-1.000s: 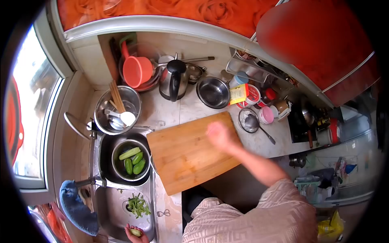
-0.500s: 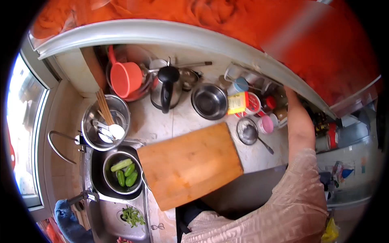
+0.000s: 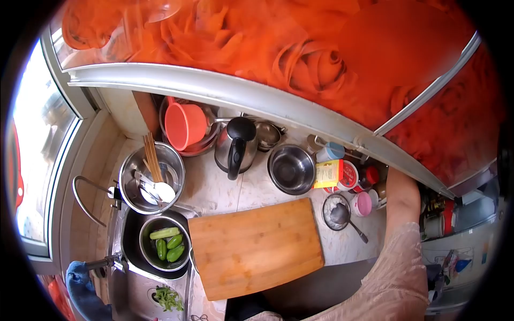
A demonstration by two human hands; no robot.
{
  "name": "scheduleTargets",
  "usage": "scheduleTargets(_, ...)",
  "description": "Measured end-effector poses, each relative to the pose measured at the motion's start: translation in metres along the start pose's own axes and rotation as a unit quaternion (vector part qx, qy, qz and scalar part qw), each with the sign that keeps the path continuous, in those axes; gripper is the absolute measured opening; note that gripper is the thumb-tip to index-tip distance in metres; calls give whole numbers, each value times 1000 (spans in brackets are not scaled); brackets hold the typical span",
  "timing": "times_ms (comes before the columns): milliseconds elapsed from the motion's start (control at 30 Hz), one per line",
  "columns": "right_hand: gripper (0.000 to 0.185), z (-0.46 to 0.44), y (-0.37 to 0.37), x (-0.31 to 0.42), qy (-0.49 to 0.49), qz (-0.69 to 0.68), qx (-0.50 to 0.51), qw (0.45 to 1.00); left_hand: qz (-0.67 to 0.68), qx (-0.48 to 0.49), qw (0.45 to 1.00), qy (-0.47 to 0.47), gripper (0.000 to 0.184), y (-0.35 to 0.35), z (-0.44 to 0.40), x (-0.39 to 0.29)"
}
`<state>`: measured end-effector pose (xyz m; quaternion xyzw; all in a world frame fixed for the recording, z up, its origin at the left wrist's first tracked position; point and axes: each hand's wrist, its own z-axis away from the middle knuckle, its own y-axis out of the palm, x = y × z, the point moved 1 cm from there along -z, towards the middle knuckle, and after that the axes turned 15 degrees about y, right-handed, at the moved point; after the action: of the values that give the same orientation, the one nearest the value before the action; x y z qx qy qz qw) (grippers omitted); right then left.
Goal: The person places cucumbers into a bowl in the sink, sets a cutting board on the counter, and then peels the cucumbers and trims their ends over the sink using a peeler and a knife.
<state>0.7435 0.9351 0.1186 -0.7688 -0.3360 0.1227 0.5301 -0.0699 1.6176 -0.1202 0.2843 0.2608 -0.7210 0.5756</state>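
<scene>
My right forearm (image 3: 404,200), in a light patterned sleeve, reaches up past the jars at the right end of the counter. The hand at its end is hidden behind the cabinet's lower edge, so its fingers do not show. Nearest to it are a red-lidded jar (image 3: 368,176) and a pink-lidded jar (image 3: 362,204). A small bowl of white grains (image 3: 329,213) with a spoon (image 3: 353,227) in it sits to the left of the forearm. My left hand is out of view. A wooden cutting board (image 3: 257,249) lies at the counter's front edge.
The red cabinet (image 3: 310,59) overhangs the counter. At the left, a pot of green cucumbers (image 3: 165,217) sits in the sink (image 3: 132,291). A steel bowl with chopsticks (image 3: 179,187), a kettle (image 3: 249,158), a steel basin (image 3: 292,170) and a yellow box (image 3: 326,175) stand behind.
The camera view has tilted upward, so the counter sits lower in the frame and more of the cabinet shows. My right arm still reaches to the same corner. Reddish fingertips at the bottom edge are gone.
</scene>
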Motion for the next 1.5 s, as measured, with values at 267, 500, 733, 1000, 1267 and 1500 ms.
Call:
scheduleTargets(267,26,-3,-21,-28,85,-195,-58,975,12,-6,999,29,34,7,-1,-22)
scheduleTargets(500,27,52,-66,-124,277,-647,-13,711,30,10,999,26,23,5,7,-21)
scheduleTargets(733,17,267,-79,-207,251,-732,286,565,-51,34,996,69,23,23,3,7)
scheduleTargets(1000,25,512,-55,-150,192,-505,655,528,79,122,981,125,45,36,24,10)
scheduleTargets(1267,33,526,-49,-160,81,-405,739,533,363,241,883,175,39,37,83,-15)
scheduleTargets(1500,19,499,-5,-164,-390,-3,714,582,406,264,857,179,44,41,108,-12)
